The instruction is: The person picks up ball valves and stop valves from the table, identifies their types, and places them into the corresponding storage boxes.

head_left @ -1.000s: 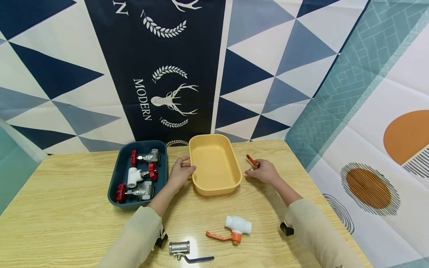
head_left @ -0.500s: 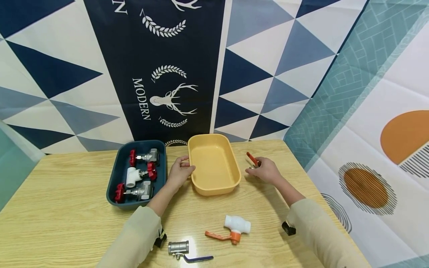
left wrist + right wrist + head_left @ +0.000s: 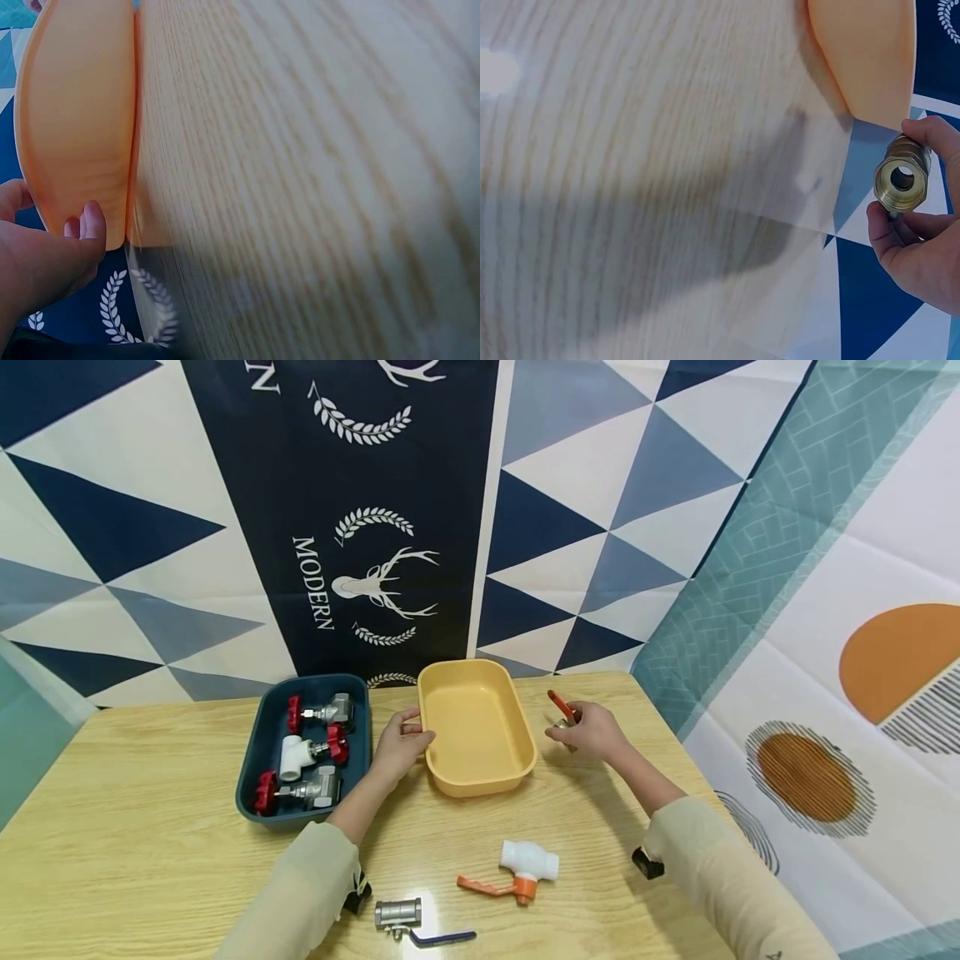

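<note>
Brass valve [image 3: 904,193] is in the right hand [image 3: 597,732], grip clamped on it with the thumb on one side and fingers on the other. On my right wrist feed its threaded mouth faces the camera, and from the head cam I can see its orange lever [image 3: 561,705] sticking out past the fingers. It's just right of the yellow tray [image 3: 477,727]. Can't tell from here whether it's touching the table [image 3: 165,793].

Left hand [image 3: 397,752] has its grip clamped too, pinching the left wall of the yellow tray, thumb over the rim and fingers on the outside.

Just beside that hand I've got a blue tray [image 3: 360,764] holding three red-handled valves [image 3: 318,787], two metal and one with a white body.

Closer to the head cam, a white valve [image 3: 529,862] lies with its orange handle [image 3: 487,887] pointing left, and a steel valve [image 3: 398,912] lies near it with a blue handle [image 3: 444,938] pointing right. They're not touching. Behind everything I see a backdrop [image 3: 378,485] with triangles and a deer head.
</note>
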`<state>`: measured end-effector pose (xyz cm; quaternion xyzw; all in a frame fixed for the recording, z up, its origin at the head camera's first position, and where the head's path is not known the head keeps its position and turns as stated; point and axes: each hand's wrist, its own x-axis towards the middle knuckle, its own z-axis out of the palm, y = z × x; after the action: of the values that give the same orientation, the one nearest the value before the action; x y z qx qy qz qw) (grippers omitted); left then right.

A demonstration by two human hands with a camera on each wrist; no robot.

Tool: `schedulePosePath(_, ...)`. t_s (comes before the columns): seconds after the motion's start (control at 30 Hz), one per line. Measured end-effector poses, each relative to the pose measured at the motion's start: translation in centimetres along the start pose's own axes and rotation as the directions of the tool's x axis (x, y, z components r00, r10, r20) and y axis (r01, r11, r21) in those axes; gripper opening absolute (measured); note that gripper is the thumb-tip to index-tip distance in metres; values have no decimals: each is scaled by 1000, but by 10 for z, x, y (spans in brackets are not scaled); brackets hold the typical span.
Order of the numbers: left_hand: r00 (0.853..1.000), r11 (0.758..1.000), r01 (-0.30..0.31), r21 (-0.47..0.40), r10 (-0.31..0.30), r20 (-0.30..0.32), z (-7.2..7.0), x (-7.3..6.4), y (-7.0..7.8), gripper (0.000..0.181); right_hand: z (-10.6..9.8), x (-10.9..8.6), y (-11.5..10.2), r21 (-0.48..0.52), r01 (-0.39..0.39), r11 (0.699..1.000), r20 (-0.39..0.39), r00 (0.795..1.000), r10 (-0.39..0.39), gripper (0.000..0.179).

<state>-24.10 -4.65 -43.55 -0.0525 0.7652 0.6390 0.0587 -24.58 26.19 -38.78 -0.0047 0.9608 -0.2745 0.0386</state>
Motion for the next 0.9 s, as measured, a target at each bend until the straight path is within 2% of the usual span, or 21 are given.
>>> schedulePosePath(0.17, 1000, 1000, 13, 4, -13, -1, 0, 0, -2, 55, -3, -2, -5, -15, 17, 1000, -3, 1000, -17, 35)
schedulePosePath(0.9, 1000, 1000, 1, -26, -1, 2, 0, -1, 1, 54, -8, 5, -26, -51, 41, 998, 4, 999, -41, 34)
